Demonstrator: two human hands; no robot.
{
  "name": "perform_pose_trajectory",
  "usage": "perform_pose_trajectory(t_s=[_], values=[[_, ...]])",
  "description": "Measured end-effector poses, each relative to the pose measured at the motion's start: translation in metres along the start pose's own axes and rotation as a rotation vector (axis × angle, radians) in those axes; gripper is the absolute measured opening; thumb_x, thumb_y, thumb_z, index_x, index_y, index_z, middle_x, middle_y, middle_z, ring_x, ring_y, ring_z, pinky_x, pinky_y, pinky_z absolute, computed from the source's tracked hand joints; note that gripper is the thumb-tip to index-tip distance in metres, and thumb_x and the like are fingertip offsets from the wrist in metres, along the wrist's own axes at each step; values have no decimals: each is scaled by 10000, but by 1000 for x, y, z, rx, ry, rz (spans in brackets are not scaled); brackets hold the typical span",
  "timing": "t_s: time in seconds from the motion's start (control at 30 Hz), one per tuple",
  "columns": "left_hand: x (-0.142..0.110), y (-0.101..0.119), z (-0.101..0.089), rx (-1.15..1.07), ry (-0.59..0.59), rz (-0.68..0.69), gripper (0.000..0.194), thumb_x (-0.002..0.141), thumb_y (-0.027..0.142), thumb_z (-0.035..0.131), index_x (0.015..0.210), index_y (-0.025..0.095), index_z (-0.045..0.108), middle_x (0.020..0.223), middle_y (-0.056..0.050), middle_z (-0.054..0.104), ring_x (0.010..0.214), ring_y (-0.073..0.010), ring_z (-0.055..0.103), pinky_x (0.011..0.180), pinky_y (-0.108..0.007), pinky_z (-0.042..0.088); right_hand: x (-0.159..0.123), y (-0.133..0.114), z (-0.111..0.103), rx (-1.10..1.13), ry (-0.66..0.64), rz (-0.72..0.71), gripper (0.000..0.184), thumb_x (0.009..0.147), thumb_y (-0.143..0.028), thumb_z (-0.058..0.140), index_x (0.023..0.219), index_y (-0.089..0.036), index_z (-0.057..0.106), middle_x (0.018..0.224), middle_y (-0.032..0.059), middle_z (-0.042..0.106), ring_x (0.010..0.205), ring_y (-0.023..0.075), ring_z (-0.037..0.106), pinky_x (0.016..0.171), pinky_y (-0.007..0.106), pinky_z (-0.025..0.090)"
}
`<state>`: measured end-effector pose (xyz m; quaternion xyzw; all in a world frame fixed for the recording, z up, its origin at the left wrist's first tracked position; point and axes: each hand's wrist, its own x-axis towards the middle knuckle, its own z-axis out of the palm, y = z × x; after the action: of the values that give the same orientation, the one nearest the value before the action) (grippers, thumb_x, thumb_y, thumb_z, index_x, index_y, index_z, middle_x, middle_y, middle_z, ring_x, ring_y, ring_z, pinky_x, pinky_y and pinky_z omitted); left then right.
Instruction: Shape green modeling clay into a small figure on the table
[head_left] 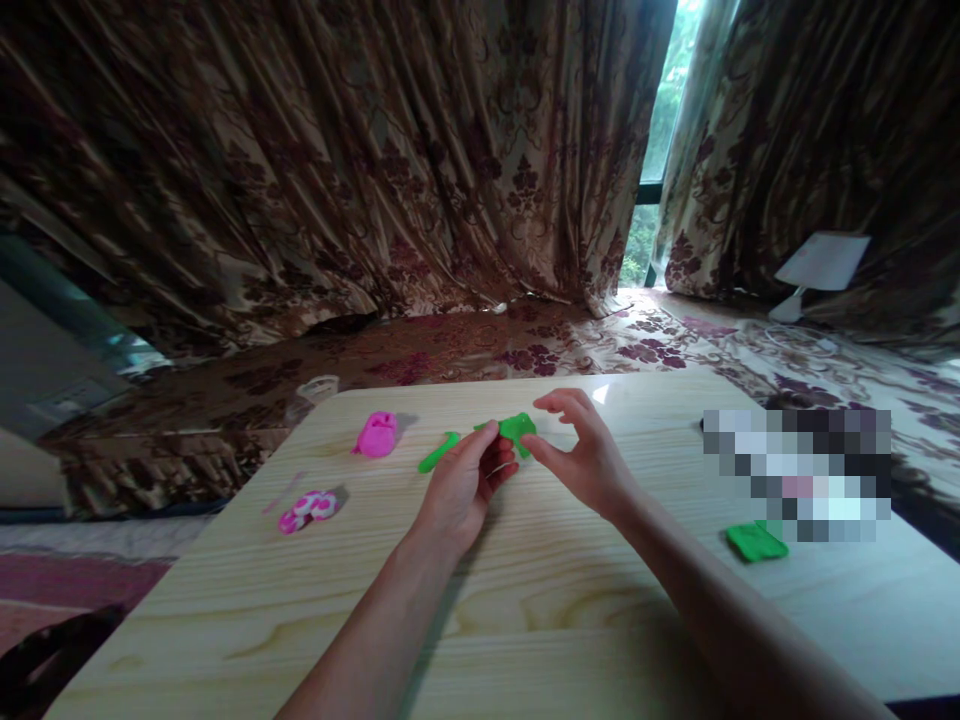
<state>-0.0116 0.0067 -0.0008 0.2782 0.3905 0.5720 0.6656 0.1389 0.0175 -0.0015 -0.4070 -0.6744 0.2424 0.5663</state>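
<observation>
A thin, irregular piece of green modelling clay (516,430) is held up above the table, pinched between the thumb and fingers of my left hand (459,485). My right hand (585,455) is just to its right, fingers spread in a wide curve. The right thumb tip comes up to the clay's edge; whether it touches I cannot tell. Beyond my left hand, a green clay strip (437,454) lies on the table, partly beside my knuckles. Further left sit a pink clay shape (376,434) and a pink-and-white clay piece (308,509).
A flat green clay square (756,541) lies on the wooden table (540,650) at the right, near a blurred-out patch (799,470). A clear plastic container (318,388) stands by the far left corner. Behind are patterned curtains (450,160) and a white lamp (823,262) on a covered ledge.
</observation>
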Motion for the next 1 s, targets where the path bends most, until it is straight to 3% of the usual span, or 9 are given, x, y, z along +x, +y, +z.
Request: perform_pose_trajectory(t_s=[0.07, 0.13, 0.23, 0.4, 0.53, 0.63, 0.7, 0.87, 1.0], values=[[-1, 0, 1, -3, -8, 4, 129, 703, 276, 666, 749, 160, 633, 693, -6, 624, 624, -96, 570, 596, -223, 487, -2, -1, 1, -65, 2, -127, 290, 687, -255, 665, 969, -220, 606, 1047, 62, 553, 983, 190, 517, 805, 324, 443], [-2, -1, 2, 18, -49, 22, 129, 716, 287, 648, 756, 165, 640, 722, -7, 628, 653, -98, 570, 608, -226, 481, -4, 1, 5, -42, -48, -122, 219, 707, -245, 642, 924, -219, 623, 988, 54, 571, 894, 170, 549, 745, 305, 466], [-4, -3, 4, 145, -88, 85, 169, 729, 321, 627, 778, 162, 653, 776, -21, 637, 727, -119, 572, 641, -239, 471, -3, 7, 9, 132, -76, 78, 180, 732, -251, 608, 902, -196, 633, 873, 41, 619, 723, 138, 578, 663, 284, 479], [-1, -6, 1, 463, 43, 290, 263, 688, 411, 643, 745, 156, 672, 738, -24, 637, 710, -127, 555, 651, -237, 439, 4, 10, 4, 520, -32, 469, 210, 683, -308, 655, 804, -136, 658, 678, 28, 636, 627, 134, 572, 630, 283, 471], [-2, -5, 0, 545, 41, 190, 325, 658, 470, 648, 652, 145, 646, 637, -27, 610, 608, -127, 545, 550, -227, 413, 5, 5, 0, 766, -32, 615, 234, 646, -317, 695, 781, -128, 664, 708, 41, 641, 640, 133, 575, 665, 297, 476], [-5, -3, 2, 376, -97, 69, 338, 673, 458, 644, 807, 148, 668, 775, -65, 659, 713, -161, 592, 584, -241, 442, 3, 3, 1, 784, -90, 645, 258, 647, -339, 698, 803, -134, 675, 722, 47, 648, 641, 136, 575, 659, 296, 475], [-6, -3, 4, 252, -132, 79, 325, 678, 412, 660, 871, 150, 665, 834, -70, 671, 753, -160, 600, 638, -255, 460, 2, 1, 3, 735, -118, 632, 287, 647, -354, 698, 826, -131, 681, 707, 45, 647, 636, 138, 573, 633, 285, 470], [-3, -5, 2, 171, -11, 115, 293, 637, 348, 714, 825, 126, 673, 794, -61, 677, 693, -132, 595, 626, -244, 463, 1, -5, 5, 602, -145, 581, 346, 692, -394, 652, 916, -131, 668, 751, 45, 650, 669, 141, 570, 620, 279, 459], [-2, -5, 2, 151, -6, 114, 285, 608, 342, 734, 799, 139, 676, 760, -40, 677, 667, -122, 595, 609, -237, 460, -1, -4, 6, 531, -248, 490, 315, 682, -363, 662, 888, -124, 661, 770, 34, 649, 654, 119, 556, 613, 258, 434]])
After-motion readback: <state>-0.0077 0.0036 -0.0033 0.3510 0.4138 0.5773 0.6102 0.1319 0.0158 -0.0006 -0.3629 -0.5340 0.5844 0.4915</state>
